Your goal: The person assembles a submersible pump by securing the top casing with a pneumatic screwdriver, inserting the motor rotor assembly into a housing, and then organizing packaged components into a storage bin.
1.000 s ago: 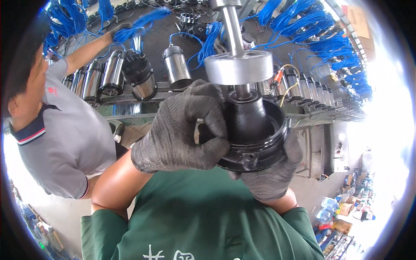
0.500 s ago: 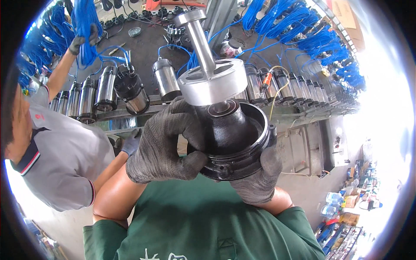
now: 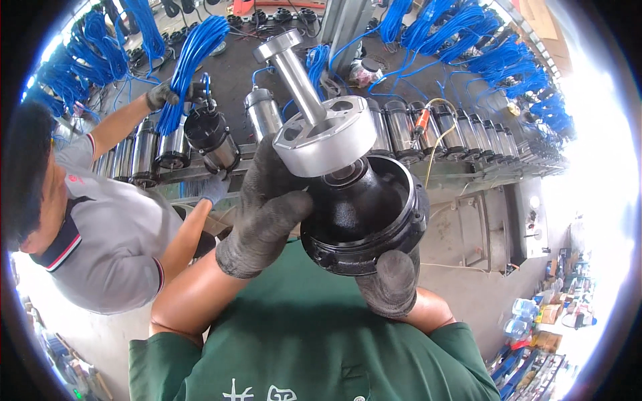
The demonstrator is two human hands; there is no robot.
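Note:
A black round housing (image 3: 363, 217) with a central raised hub is held up in front of my green shirt, tilted toward me. My right hand (image 3: 393, 284), in a dark grey glove, grips its lower right rim, thumb across the front. Over the hub stands a silver disc with a T-shaped handle (image 3: 328, 144); a bearing ring (image 3: 344, 174) shows just beneath it. My left hand (image 3: 262, 207), also gloved, is closed at the disc's left edge, its thumb pointing toward the hub. Its fingertips are hidden behind the disc.
Steel motor cylinders (image 3: 400, 130) line the bench (image 3: 461, 177) ahead, with coiled blue cables (image 3: 495, 60) behind them. At the left, a co-worker in a grey shirt (image 3: 117, 230) holds a blue cable coil (image 3: 194, 57) beside a dark-topped cylinder (image 3: 210, 140). An orange-handled tool (image 3: 422, 121) leans among the cylinders.
My left hand has shifted from the housing's lower left rim up to the disc. The disc and handle have tilted and turned slightly. The co-worker's cable coil has moved right.

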